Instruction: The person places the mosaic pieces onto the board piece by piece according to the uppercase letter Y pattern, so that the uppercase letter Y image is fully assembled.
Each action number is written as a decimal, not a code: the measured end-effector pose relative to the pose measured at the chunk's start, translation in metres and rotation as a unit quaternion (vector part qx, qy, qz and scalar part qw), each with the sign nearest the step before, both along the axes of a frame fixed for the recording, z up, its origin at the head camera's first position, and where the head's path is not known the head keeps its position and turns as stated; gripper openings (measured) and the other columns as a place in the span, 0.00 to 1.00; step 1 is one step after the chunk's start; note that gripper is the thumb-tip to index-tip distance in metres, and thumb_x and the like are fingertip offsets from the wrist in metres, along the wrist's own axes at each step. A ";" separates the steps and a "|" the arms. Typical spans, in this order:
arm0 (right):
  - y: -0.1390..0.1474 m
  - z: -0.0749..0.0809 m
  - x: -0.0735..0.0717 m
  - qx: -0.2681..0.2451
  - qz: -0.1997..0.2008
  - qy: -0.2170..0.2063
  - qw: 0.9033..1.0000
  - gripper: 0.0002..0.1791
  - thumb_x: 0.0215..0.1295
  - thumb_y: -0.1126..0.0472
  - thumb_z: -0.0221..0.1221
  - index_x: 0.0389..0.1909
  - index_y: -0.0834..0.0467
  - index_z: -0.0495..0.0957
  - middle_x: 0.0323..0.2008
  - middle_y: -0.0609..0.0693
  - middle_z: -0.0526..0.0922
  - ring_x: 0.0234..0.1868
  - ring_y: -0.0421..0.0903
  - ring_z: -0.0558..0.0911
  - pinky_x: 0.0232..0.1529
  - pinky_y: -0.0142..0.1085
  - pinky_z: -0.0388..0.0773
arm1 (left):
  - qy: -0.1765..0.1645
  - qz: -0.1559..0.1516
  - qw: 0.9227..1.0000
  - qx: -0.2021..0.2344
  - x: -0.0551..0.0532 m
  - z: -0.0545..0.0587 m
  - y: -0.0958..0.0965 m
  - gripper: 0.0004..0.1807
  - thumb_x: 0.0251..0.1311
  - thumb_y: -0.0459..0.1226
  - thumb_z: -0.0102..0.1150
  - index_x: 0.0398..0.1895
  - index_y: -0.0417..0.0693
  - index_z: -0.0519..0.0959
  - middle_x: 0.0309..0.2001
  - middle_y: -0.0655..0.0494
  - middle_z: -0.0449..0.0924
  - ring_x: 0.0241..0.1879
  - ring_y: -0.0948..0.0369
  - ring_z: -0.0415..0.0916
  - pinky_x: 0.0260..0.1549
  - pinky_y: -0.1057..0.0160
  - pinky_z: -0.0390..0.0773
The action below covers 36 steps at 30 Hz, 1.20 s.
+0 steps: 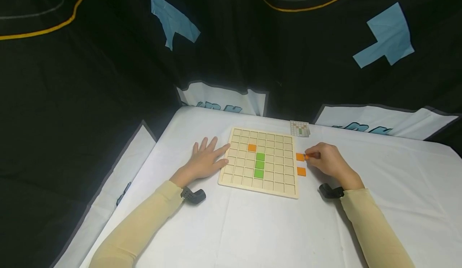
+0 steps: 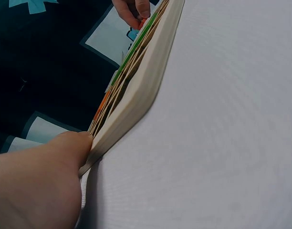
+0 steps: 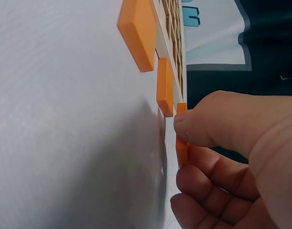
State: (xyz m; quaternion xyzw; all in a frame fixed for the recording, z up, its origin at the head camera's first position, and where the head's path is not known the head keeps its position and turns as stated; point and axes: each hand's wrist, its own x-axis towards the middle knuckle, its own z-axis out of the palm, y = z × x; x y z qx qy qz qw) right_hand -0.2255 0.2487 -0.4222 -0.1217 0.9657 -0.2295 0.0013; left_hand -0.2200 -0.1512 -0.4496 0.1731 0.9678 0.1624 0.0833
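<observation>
A pale wooden grid board lies on the white table, with one orange tile and a column of green tiles in its cells. My left hand rests at the board's left edge, fingers spread, thumb and forefinger touching the rim. Between thumb and fingers, my right hand pinches an orange square tile just off the board's right side. Two more orange tiles lie along that side: one close to the pinched tile, the other nearer the front.
A small card printed with a grid pattern lies behind the board's far right corner. Black cloth with blue patches hangs behind the table. Each wrist wears a dark camera band.
</observation>
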 end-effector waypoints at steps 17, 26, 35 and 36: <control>-0.020 0.001 -0.001 -0.012 0.028 0.003 1.000 0.15 0.60 0.70 0.64 0.47 0.68 0.87 0.42 0.62 0.87 0.37 0.51 0.77 0.41 0.40 0.80 | -0.002 0.000 1.000 -0.008 -0.004 0.000 -0.002 0.34 0.75 0.57 0.43 0.81 0.63 0.56 0.83 0.38 0.41 0.81 0.32 0.31 0.74 0.27 0.33; -0.059 0.009 -0.014 -0.039 0.107 0.045 0.992 0.12 0.60 0.70 0.66 0.44 0.67 0.88 0.41 0.60 0.89 0.37 0.50 0.79 0.41 0.42 0.80 | -0.006 0.003 1.000 0.005 -0.003 -0.007 -0.002 0.34 0.74 0.58 0.43 0.81 0.65 0.57 0.83 0.39 0.41 0.81 0.33 0.31 0.75 0.27 0.33; -0.093 0.016 -0.033 -0.046 0.129 0.035 0.990 0.12 0.61 0.70 0.65 0.45 0.65 0.88 0.42 0.59 0.89 0.38 0.50 0.80 0.45 0.44 0.81 | -0.004 0.000 1.000 0.004 -0.004 -0.005 -0.001 0.35 0.74 0.59 0.42 0.81 0.65 0.56 0.83 0.39 0.40 0.81 0.33 0.30 0.75 0.27 0.32; -0.097 0.017 -0.034 -0.048 0.132 0.038 0.989 0.12 0.60 0.71 0.65 0.45 0.65 0.88 0.42 0.59 0.89 0.38 0.51 0.81 0.45 0.45 0.81 | -0.003 0.001 1.000 0.001 -0.004 -0.005 -0.002 0.35 0.74 0.59 0.42 0.81 0.65 0.56 0.83 0.39 0.40 0.81 0.33 0.30 0.75 0.27 0.32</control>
